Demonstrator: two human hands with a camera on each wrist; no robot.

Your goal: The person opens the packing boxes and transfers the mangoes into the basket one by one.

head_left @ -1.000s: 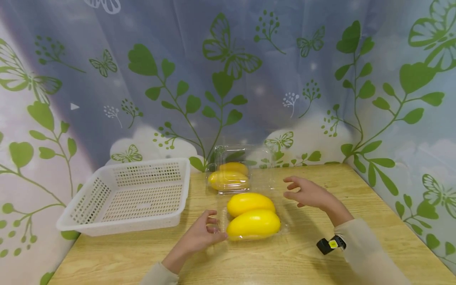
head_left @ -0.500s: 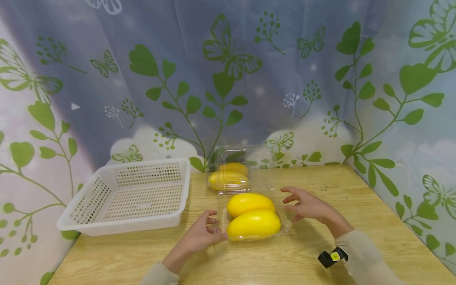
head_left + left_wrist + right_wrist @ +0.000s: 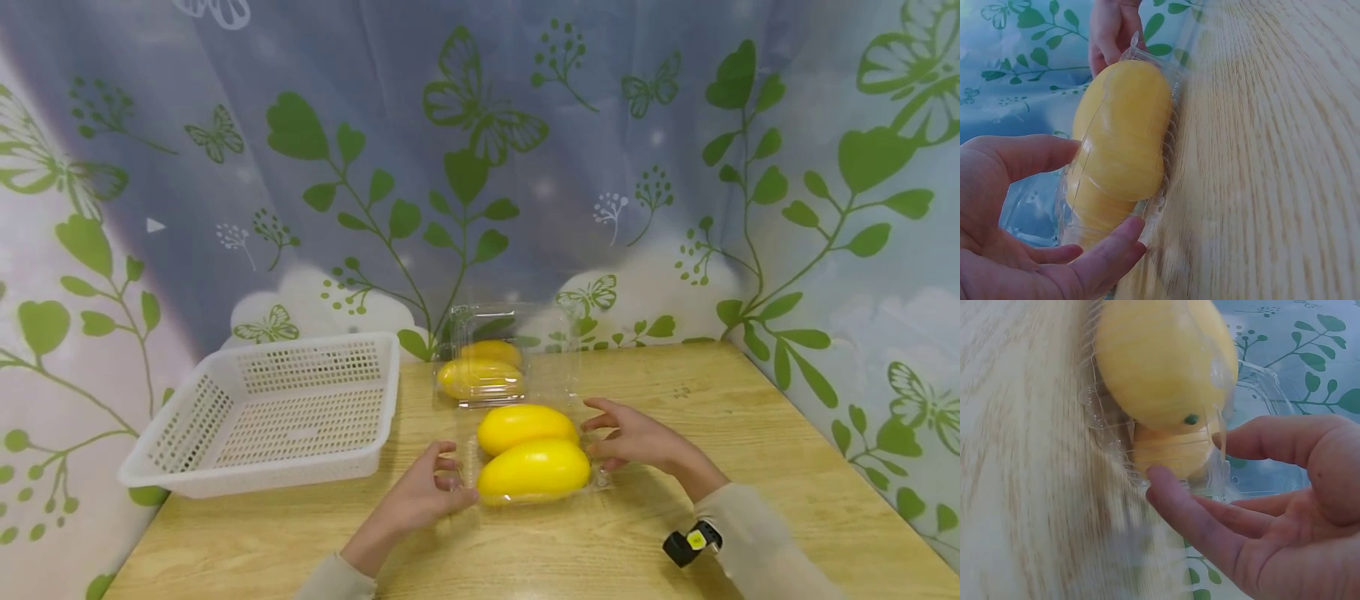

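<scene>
Two yellow mangoes lie side by side in a clear plastic clamshell on the wooden table. A raised clear lid appears behind them. My left hand is at the clamshell's left side, thumb at the front corner and fingers loosely bent. In the left wrist view its thumb touches the upper edge, with fingertips by the lower side. My right hand is at the right side. In the right wrist view its thumb meets the edge and a nearly straight finger lies over the clear wall.
A white perforated plastic basket stands at the left of the table. Two more mangoes sit behind clear plastic near the back edge. A curtain with leaves and butterflies borders the table.
My right hand has come down and leftward to the clamshell's right side. My left hand, the mangoes and the basket have hardly moved.
</scene>
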